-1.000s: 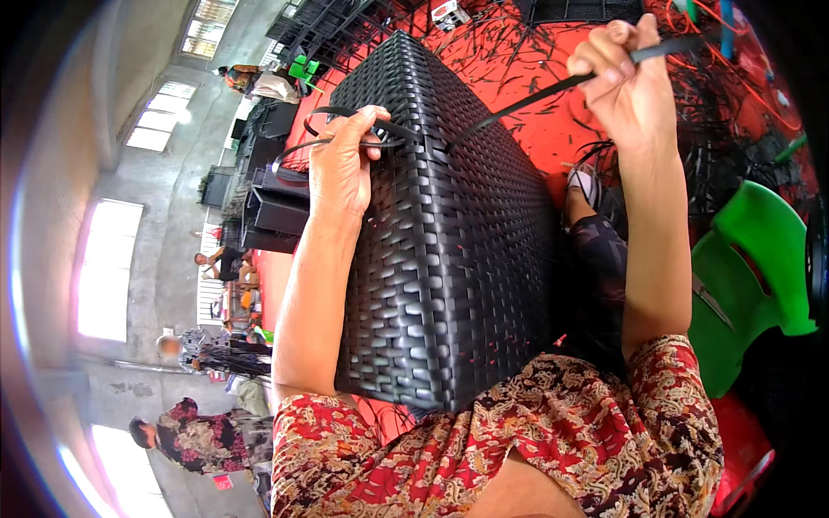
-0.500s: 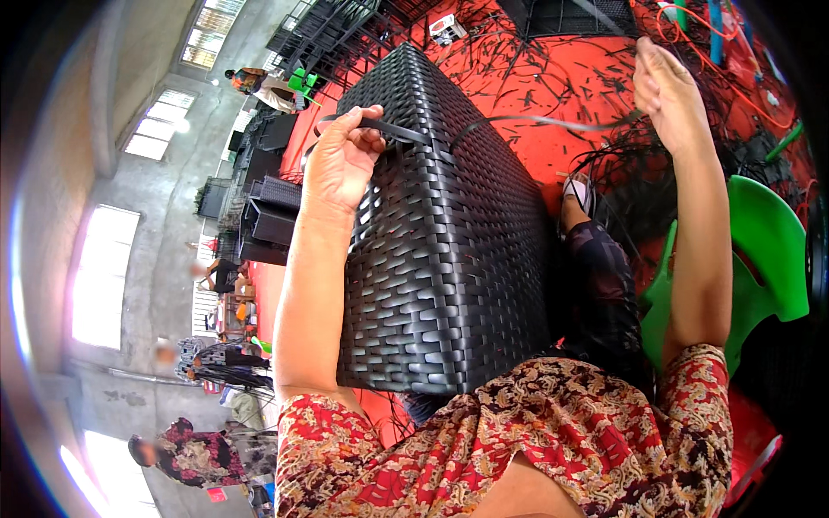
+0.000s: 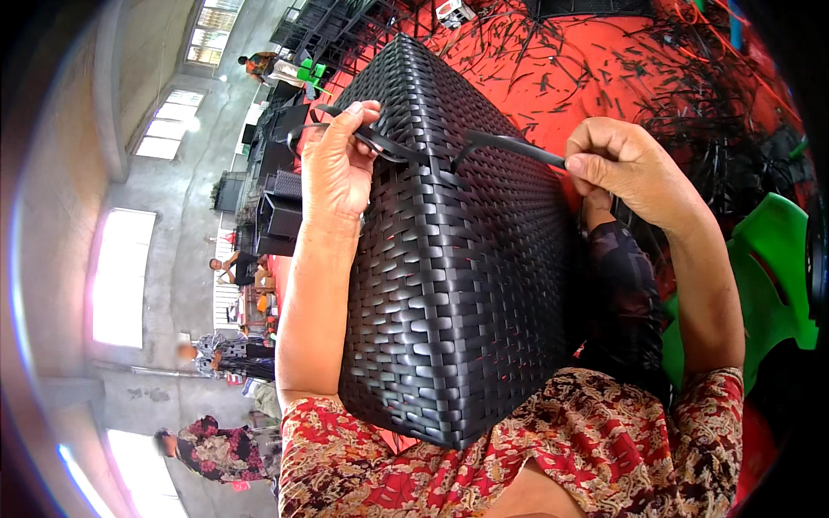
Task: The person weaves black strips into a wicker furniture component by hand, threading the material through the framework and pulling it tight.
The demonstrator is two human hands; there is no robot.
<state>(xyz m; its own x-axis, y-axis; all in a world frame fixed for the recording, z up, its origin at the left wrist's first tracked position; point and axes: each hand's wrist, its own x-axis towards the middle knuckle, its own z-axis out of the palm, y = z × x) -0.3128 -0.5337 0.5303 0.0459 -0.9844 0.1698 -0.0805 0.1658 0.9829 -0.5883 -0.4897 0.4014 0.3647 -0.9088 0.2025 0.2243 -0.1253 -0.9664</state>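
Observation:
A large black woven wicker piece stands on end before me, its corner edge facing me. On its left face, near the upper part of that edge, my left hand pinches a flat black strip that loops out of the weave. To the right of the edge another length of black strip arches out of the weave. My right hand grips the end of that length between thumb and fingers, apart from the woven surface.
Strip scraps litter the red floor. A green plastic chair is at my right. Loose strips lie tangled beyond it. Black frames stand at the far left, and several people, including one in a floral top, are along the left.
My right hand has come down and inward toward the woven piece, now pinching the strip closer to it. My left hand stays nearly in place. The woven piece shifts slightly in view.

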